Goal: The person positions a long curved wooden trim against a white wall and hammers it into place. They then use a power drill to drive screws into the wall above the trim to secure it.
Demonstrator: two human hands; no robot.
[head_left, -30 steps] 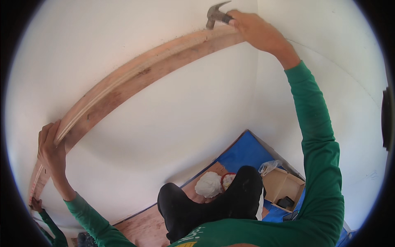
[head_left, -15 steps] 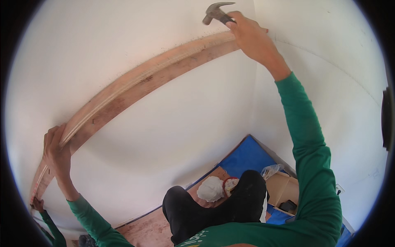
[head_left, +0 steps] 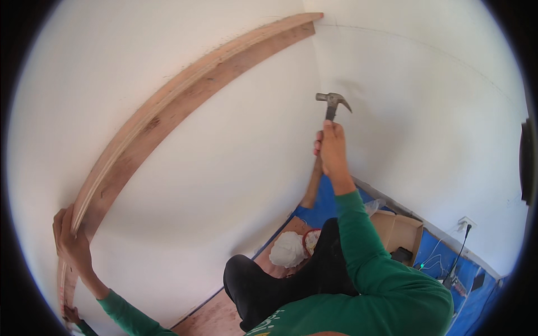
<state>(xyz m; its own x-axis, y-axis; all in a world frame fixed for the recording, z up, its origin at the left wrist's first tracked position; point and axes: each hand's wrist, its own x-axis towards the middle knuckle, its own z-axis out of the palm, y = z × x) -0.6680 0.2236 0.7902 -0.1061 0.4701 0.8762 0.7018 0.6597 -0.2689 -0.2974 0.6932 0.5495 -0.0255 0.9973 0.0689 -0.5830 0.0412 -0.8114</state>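
A long reddish-brown wooden board (head_left: pixel 185 92) with a ledge runs along the white wall, its far end close to the room corner. Fingers over its upper edge, my left hand (head_left: pixel 73 242) grips the board near its left part. My right hand (head_left: pixel 332 150) is closed around a claw hammer (head_left: pixel 332 101), held head up in front of the corner, apart from the board. The hammer's wooden handle sticks out below my fist. At the lower left, another person's hand (head_left: pixel 71 315) touches the board's near end.
Below are a blue floor covering (head_left: pixel 319 196), a reddish plank surface (head_left: pixel 213 313), a white bundle (head_left: pixel 288 250) and an open cardboard box (head_left: pixel 400 227) with a dark object inside. On the right wall, a plug sits in a socket (head_left: pixel 466 222); cables trail below. A dark object (head_left: pixel 527 162) edges the far right.
My right hand has brought the hammer down from the board's far end, now uncovered. My left hand still grips the board. The view has shifted, showing more floor and cables at right.
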